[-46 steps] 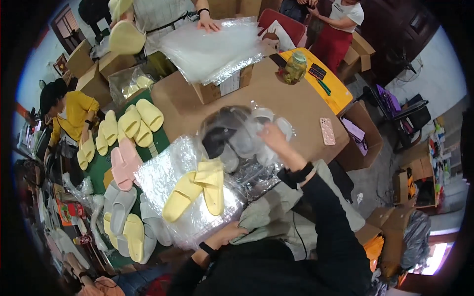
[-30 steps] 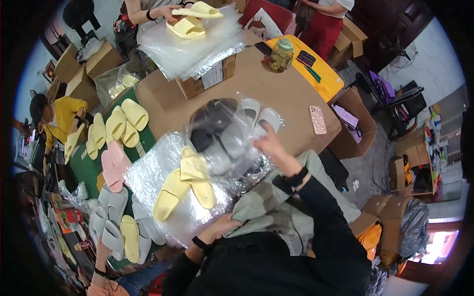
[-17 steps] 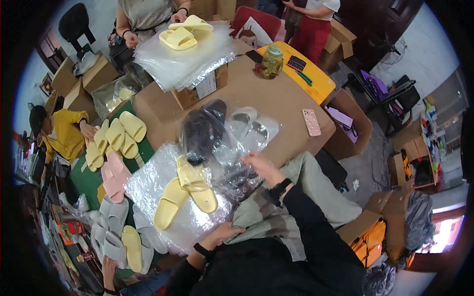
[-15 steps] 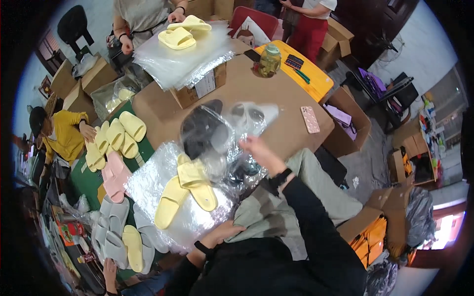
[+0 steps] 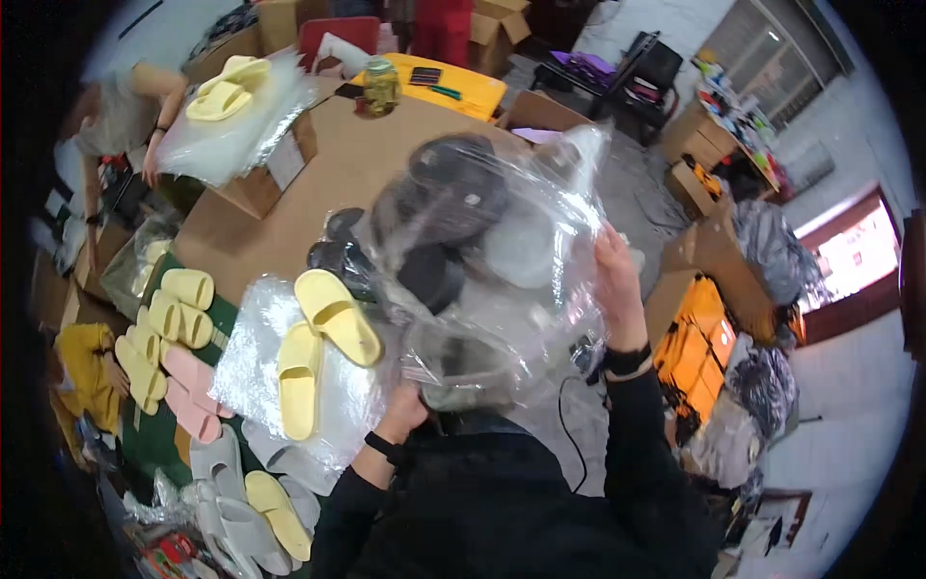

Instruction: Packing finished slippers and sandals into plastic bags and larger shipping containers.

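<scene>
My right hand [image 5: 617, 280] grips the right side of a large clear plastic bag [image 5: 540, 318], raised in front of me. Fingers closed, my left hand [image 5: 405, 410] holds its lower left corner. Dark slippers [image 5: 449, 188] and something pale show in or through the film; its glare hides which lie inside. Just left of the bag, one pair of yellow slippers [image 5: 301, 381] rests on a stack of shiny clear plastic sheets or bags [image 5: 246, 338]. More dark shoes or slippers [image 5: 342, 246] lie wrapped in plastic beyond them.
Several yellow, pink [image 5: 188, 396] and grey slippers [image 5: 246, 531] cover the green surface at left. A cardboard box [image 5: 256, 188] carries plastic sheets and yellow slippers [image 5: 227, 92]. A jar [image 5: 381, 87] stands by the yellow table [image 5: 473, 96]. Orange packages [image 5: 699, 343] fill a carton at right.
My right hand has moved right and spread the plastic bag up off the table. My left hand has come up to the bag's corner. The whole view has turned right.
</scene>
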Available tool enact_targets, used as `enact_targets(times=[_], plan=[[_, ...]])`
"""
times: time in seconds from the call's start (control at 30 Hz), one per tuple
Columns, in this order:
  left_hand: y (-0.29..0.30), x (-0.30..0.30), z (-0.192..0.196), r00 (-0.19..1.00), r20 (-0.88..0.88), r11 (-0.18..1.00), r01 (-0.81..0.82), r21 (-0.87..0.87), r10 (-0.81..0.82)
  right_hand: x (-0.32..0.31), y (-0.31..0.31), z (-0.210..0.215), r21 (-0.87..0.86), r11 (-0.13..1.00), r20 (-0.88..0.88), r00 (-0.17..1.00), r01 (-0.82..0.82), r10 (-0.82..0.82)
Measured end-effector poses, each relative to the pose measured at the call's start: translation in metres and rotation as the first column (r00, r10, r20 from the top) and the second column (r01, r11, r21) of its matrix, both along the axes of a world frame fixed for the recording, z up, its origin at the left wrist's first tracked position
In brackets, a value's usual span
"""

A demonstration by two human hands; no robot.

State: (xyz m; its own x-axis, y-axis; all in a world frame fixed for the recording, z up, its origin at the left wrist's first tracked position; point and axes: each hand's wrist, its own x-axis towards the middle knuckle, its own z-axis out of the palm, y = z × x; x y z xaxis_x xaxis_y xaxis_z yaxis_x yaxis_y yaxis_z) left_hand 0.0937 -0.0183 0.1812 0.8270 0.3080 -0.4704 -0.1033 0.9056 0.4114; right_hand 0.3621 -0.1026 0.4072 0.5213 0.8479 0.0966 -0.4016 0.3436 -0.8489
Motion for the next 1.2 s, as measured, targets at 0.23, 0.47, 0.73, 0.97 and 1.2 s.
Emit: enact_targets(times=[0.23,0.47,0.73,0.97,1.2], plan=[[-0.012,0.005,0.003,0.995,0.100,0.996,0.010,-0.085,-0.001,-0.028,-0.136,-0.076,-0.254,0.953,0.001,0.985,0.166,-0.171],[-0.036,0.010,0.012,0.977,0.125,0.982,0.181,-0.054,-0.173,-0.049,-0.100,-0.123,-0.418,0.905,-0.151,0.989,-0.073,0.010],[-0.021,0.003,0.028,0.988,0.153,0.999,0.035,-0.042,-0.029,-0.044,-0.048,-0.119,-0.446,0.818,-0.347,0.912,-0.364,0.217],[-0.026,0.009,0.051,0.982,-0.002,0.972,0.185,0.146,-0.187,-0.020,-0.024,-0.222,-0.317,0.829,-0.626,0.758,-0.461,0.183],[-0.031,0.023,0.068,0.955,-0.071,0.942,0.294,0.164,-0.286,-0.007,-0.009,-0.314,-0.704,0.586,-0.535,0.843,-0.403,-0.063]])
